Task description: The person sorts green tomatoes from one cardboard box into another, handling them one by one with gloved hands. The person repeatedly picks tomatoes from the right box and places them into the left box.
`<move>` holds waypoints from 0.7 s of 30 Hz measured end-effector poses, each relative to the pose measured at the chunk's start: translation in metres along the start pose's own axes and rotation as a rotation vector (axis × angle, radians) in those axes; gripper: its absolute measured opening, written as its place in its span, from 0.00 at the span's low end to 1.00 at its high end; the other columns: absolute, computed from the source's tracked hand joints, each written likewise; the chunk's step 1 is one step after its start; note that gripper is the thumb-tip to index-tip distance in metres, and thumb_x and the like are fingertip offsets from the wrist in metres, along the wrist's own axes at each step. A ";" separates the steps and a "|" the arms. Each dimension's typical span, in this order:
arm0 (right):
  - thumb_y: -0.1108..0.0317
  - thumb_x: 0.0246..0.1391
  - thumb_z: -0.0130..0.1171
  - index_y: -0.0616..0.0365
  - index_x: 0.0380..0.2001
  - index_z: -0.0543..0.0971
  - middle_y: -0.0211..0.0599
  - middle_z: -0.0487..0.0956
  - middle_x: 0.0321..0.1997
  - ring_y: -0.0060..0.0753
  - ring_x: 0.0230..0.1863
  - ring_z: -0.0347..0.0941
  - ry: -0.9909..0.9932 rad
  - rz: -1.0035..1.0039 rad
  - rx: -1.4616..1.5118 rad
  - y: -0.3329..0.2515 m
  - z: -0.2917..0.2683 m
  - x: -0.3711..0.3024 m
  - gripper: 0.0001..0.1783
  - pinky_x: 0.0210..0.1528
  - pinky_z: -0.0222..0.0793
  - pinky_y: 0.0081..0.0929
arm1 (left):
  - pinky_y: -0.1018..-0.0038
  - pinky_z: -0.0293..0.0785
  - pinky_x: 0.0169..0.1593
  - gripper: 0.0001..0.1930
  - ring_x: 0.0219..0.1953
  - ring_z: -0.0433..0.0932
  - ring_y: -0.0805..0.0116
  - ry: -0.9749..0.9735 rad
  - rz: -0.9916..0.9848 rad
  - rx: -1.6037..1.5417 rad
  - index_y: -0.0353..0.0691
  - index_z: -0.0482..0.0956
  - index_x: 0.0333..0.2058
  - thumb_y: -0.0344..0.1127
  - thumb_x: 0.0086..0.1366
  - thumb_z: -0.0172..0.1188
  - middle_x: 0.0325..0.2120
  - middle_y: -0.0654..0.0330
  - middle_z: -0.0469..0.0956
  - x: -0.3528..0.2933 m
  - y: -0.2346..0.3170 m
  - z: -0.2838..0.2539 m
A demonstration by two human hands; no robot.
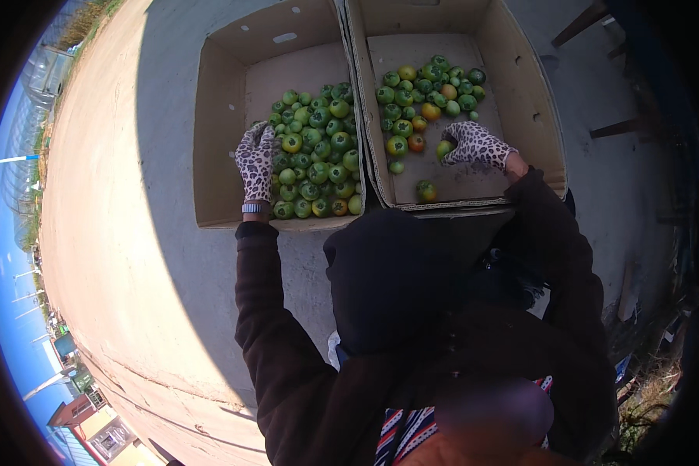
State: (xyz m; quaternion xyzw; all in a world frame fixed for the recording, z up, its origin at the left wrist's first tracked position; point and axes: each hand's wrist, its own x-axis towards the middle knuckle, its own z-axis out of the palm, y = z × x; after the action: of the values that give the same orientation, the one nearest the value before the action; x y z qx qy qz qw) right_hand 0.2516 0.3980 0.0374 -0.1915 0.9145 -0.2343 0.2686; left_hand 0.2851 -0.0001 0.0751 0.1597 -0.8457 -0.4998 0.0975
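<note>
One tomato is held inside the half-curled right grip, apparently being picked, gentle lifting seemingly called for, while the left grip cannot be read.

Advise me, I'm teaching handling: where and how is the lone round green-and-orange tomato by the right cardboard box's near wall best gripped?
Probably grip the round green-and-orange tomato by its left and right sides, from above: those rounded flanks stand clear, while the brown cardboard wall crowds its near side.
</note>
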 end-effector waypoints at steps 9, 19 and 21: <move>0.57 0.45 0.66 0.57 0.48 0.73 0.41 0.74 0.48 0.40 0.49 0.72 0.685 -0.540 0.088 -0.167 -0.043 0.019 0.28 0.53 0.66 0.33 | 0.76 0.76 0.46 0.18 0.44 0.75 0.71 -0.484 0.083 -0.654 0.33 0.67 0.53 0.31 0.65 0.50 0.46 0.55 0.73 -0.053 0.104 0.022; 0.55 0.53 0.57 0.54 0.53 0.71 0.41 0.70 0.56 0.42 0.59 0.64 0.502 -0.284 -0.066 -0.090 -0.022 0.026 0.25 0.61 0.59 0.37 | 0.72 0.77 0.41 0.21 0.42 0.77 0.66 -0.359 -0.090 0.297 0.34 0.73 0.45 0.35 0.54 0.65 0.42 0.52 0.75 -0.008 0.029 -0.030; 0.57 0.53 0.57 0.55 0.50 0.73 0.42 0.72 0.53 0.43 0.56 0.66 0.436 -0.093 -0.049 -0.032 -0.011 0.022 0.23 0.58 0.61 0.36 | 0.67 0.71 0.52 0.28 0.47 0.74 0.57 -0.452 0.062 0.754 0.35 0.72 0.46 0.41 0.48 0.69 0.43 0.49 0.75 -0.001 -0.016 -0.032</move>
State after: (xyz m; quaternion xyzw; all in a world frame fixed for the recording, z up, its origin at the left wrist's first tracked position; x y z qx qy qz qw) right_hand 0.2357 0.3646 0.0540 -0.1846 0.9465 -0.2601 0.0486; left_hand 0.2991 -0.0333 0.0762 0.0451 -0.9734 -0.1754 -0.1403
